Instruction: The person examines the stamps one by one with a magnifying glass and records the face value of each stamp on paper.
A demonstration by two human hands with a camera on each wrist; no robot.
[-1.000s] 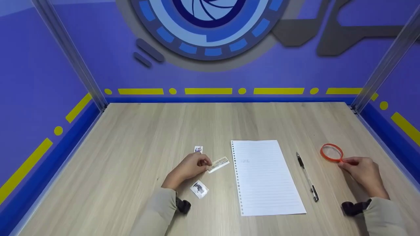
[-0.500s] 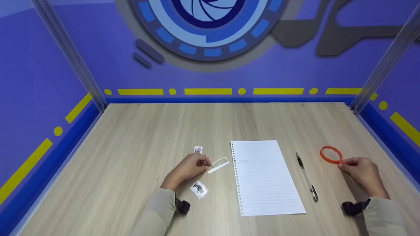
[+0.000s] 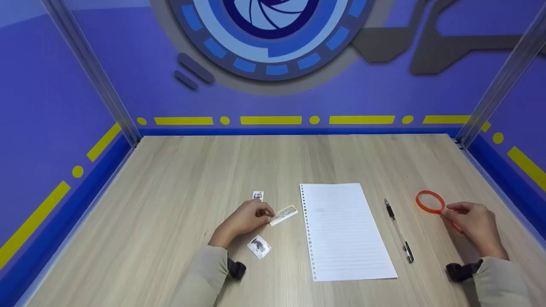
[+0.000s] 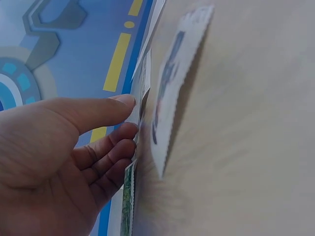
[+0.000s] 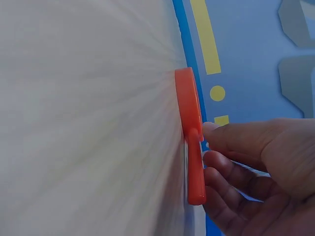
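Note:
Near the middle of the table, my left hand (image 3: 247,218) pinches the left end of a long, pale stamp (image 3: 285,215) between thumb and fingers. A dark-printed stamp (image 3: 259,246) lies below this hand, its perforated edge large in the left wrist view. Above the hand, another small stamp (image 3: 258,195) is partly covered. On the right, a magnifying glass (image 3: 430,202) with an orange rim lies flat. My right hand (image 3: 475,221) hovers at its handle (image 5: 196,172), thumb tip near the neck; thumb and fingers stand apart in the right wrist view.
Between the hands lies a lined, hole-punched sheet of paper (image 3: 347,234) with faint writing near its upper left. A black-and-clear pen (image 3: 399,230) is beside it. Blue-purple walls (image 3: 273,102) border the wooden table (image 3: 192,170) at the back and sides.
The magnifying glass's ring has sunk slightly toward the table. My right hand has loosened, and the handle now shows under it. My left hand has stayed in place.

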